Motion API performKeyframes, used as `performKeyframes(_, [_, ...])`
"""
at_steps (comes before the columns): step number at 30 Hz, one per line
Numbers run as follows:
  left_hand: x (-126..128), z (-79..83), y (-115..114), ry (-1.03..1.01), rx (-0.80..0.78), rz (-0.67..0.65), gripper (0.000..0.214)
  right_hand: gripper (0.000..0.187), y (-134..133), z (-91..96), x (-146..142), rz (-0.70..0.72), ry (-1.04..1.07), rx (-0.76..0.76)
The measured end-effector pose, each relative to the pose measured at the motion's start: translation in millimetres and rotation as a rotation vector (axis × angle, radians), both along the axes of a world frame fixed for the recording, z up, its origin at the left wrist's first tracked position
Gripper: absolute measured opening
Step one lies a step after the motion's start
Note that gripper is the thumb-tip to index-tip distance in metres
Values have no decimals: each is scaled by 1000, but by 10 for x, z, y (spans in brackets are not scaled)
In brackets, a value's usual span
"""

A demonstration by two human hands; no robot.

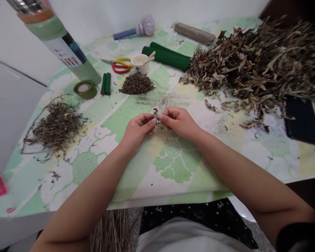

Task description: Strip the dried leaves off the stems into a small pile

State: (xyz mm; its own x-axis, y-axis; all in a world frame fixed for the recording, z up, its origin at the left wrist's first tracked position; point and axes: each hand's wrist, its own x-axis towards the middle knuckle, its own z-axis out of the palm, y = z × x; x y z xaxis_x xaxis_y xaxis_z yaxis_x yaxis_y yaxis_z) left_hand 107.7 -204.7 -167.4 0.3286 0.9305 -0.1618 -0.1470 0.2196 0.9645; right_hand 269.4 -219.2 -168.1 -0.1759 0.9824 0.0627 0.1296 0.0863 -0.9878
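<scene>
Over the middle of the table, my left hand (pixel 141 128) and my right hand (pixel 179 120) meet, thumbs and forefingers pinched on a small dried leaf (pixel 155 112). Its crumpled grey-brown tip pokes up between the fingertips; the rest is mostly hidden. Just beyond the hands sits a small mound of dark crumbled leaf bits (pixel 137 84). A large heap of dried leaves (pixel 246 63) spreads across the right side. At the left lies a tangle of thin dry stems (pixel 56 124).
Behind the mound stand a white cup (pixel 140 65) with sticks and red-and-yellow scissors (pixel 121 65). Green rolls (pixel 168 57), two short green tubes (pixel 105 84), a tall green canister (pixel 65 49), its lid (pixel 85 89), a purple-headed mallet-like tool (pixel 136 29), a wrapped brown roll (pixel 194 33) and a phone (pixel 302 120) surround them.
</scene>
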Motion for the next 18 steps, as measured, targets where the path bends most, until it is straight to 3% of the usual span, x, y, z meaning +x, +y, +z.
performKeyframes(5, [-10, -3, 2, 6, 2, -14, 24, 40, 12, -18, -20, 49, 151, -43])
performKeyframes(12, [-14, -7, 13, -6, -3, -36, 22, 38, 25, 4, -10, 10, 173, 6])
performKeyframes(18, [-19, -40, 28, 26, 42, -51, 21, 34, 30, 27, -11, 9, 224, -54])
